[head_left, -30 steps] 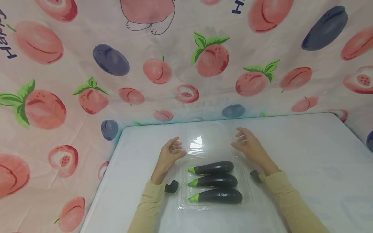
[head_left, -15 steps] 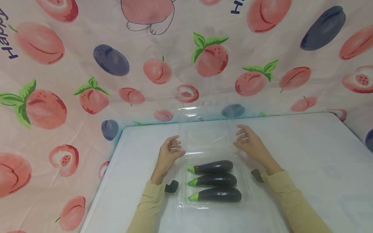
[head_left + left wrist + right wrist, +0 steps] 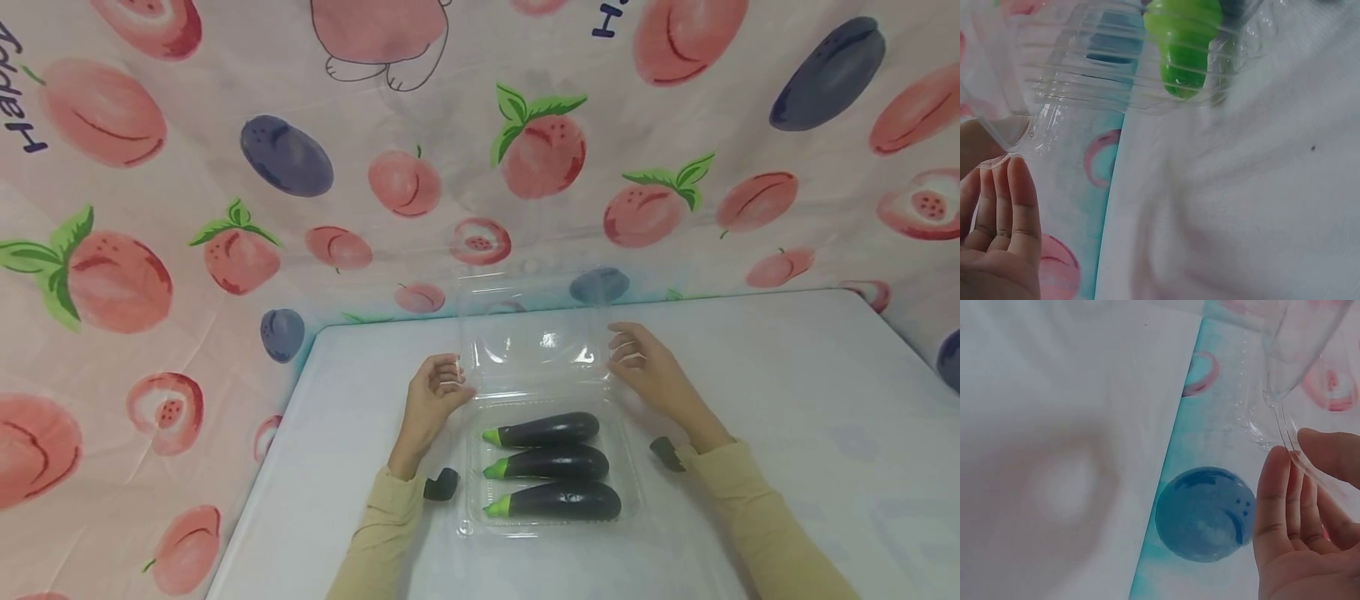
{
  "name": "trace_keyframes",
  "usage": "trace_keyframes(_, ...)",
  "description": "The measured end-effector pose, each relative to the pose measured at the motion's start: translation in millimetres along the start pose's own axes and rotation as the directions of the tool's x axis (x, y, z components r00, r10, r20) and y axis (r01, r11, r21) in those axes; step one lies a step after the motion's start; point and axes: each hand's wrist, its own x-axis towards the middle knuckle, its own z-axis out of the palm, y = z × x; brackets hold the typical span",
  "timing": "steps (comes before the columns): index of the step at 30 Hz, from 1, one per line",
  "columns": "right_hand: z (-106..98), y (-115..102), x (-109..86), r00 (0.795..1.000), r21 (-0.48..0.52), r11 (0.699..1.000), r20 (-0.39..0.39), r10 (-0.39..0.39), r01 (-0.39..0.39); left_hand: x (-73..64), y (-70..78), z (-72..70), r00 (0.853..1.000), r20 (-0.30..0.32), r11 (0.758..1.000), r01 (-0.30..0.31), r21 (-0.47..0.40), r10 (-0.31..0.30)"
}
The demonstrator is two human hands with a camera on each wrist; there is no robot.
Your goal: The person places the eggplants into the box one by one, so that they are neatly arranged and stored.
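Note:
Three dark purple eggplants (image 3: 558,502) with green stem ends lie side by side in the base of a clear plastic clamshell box (image 3: 555,531). Behind them its hinged lid (image 3: 528,346) leans up from the table. My left hand (image 3: 433,402) pinches the lid's left edge, thumb in front and fingers behind. On the opposite edge, my right hand (image 3: 651,373) does likewise. In the right wrist view the lid's rim (image 3: 1288,434) runs between thumb and fingertips. A green stem end (image 3: 1185,50) shows through the ribbed box wall in the left wrist view.
A white-covered table (image 3: 810,433) carries the box. Pink fruit-printed cloth (image 3: 420,100) hangs behind and at the sides, close past the lid. Small black devices (image 3: 442,484) sit at both wrists.
The lid has risen from lying flat behind the base to leaning upright. My right hand has shifted slightly right; my left hand has barely moved. The eggplants stay put.

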Motion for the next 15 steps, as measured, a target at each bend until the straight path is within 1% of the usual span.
trace_keyframes(4,-1.0,1.2,-1.0,1.000,0.040,0.999,0.008,0.010,-0.010,-2.8,1.0,-0.3,1.000,-0.011,1.000,-0.011,0.011,0.011)
trace_keyframes(10,-4.2,0.2,-3.0,1.000,0.020,1.000,0.019,-0.009,0.009,-4.2,0.1,-1.4,1.000,-0.013,1.000,-0.029,0.000,0.029)
trace_keyframes(15,-6.2,-3.7,-5.2,0.999,0.020,1.000,0.025,-0.020,0.020,-4.6,1.3,-2.2,1.000,-0.008,1.000,-0.029,-0.003,0.029)
